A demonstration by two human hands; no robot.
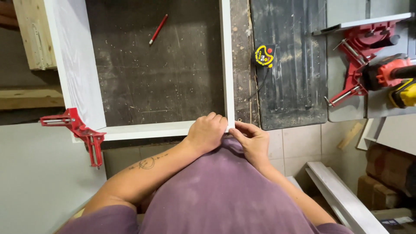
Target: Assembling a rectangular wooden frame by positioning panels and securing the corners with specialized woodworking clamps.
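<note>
White boards form an open frame [145,130] lying on the dusty dark workbench [164,73], and both hands meet at its corner at about six o'clock. Curled over the near rail, the left hand [207,132] presses its knuckles down on the joint. Beside it, the right hand [253,141] pinches the outer edge of the corner with thumb and fingertips. At nine o'clock a red corner clamp [80,130] grips the other near corner. At twelve o'clock lies a red pencil [158,29]; at one o'clock, a yellow tape measure [264,55].
</note>
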